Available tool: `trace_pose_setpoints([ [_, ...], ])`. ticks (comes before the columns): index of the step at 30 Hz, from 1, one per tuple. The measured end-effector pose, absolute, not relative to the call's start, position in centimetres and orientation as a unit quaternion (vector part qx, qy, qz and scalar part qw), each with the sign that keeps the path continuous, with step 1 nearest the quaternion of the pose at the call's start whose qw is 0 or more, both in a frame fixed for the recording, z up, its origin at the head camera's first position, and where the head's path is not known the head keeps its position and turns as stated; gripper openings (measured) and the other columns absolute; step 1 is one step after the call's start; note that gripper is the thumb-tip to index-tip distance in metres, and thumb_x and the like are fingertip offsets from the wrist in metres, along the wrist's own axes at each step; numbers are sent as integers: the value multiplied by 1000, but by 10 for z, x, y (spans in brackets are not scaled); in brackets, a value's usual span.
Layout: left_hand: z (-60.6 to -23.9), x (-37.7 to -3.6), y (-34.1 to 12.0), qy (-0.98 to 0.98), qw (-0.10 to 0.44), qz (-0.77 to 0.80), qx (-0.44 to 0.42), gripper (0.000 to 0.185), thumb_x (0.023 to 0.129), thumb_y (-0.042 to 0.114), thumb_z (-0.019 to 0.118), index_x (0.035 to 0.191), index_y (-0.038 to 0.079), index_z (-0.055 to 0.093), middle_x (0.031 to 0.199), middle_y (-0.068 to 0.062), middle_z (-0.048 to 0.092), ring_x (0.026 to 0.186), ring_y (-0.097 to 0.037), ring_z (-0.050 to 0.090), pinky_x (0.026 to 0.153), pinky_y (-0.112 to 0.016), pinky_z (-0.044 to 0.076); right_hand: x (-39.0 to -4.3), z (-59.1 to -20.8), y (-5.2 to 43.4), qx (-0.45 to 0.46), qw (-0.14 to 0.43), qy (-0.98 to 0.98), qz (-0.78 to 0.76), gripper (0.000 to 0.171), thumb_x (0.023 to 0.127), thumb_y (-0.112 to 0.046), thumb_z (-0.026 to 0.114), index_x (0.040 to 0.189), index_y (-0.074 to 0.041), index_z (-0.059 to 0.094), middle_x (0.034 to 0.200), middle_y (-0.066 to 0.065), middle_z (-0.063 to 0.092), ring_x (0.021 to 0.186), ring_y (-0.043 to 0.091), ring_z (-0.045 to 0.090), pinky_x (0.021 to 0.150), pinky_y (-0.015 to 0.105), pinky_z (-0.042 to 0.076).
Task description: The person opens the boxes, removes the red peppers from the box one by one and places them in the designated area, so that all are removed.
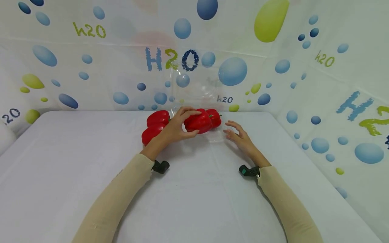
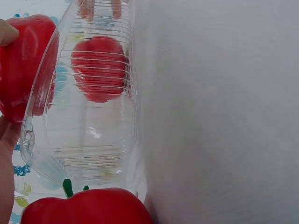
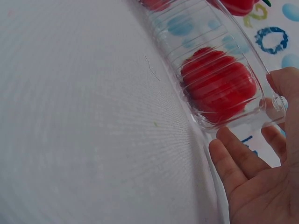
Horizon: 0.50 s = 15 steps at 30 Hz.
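Note:
My left hand grips a red bell pepper from above, thumb under its near side. The pepper is at the left rim of a clear plastic clamshell box, whose lid stands up at the back. In the left wrist view the held pepper is against the ribbed box wall. My right hand is open, and its fingertips touch the box's right corner. Another pepper lies just behind the held one. Two more peppers lie left of my left hand.
The white table runs wide in front of the box, its edges at the far left and right. A bubble-print curtain closes in the back and the right side, close behind the box lid.

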State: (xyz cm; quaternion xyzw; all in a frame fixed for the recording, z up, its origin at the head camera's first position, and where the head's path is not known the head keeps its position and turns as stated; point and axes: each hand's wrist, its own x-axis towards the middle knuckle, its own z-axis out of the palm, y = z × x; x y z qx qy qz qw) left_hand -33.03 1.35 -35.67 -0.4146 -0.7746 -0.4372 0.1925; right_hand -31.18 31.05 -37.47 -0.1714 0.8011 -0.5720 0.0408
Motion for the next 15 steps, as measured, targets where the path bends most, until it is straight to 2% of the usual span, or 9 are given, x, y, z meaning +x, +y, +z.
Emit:
trace_pose_setpoints([
  [9,-358,-330,14,-751,222,-450,-430,70,68,3,85,131,7,54,137,-14,46,129,-25,42,93,-44,53,-312,-373,307,-168,41,804,-570,49,103,-16,48,147,1,33,161,11,14,135,38,42,106,44,39],
  [15,-356,-327,16,-747,210,-454,-439,69,70,7,85,132,6,54,138,-14,45,129,-26,42,93,-43,53,-312,-373,305,-171,37,801,-573,49,104,-13,46,147,4,31,161,15,13,135,41,41,106,45,38],
])
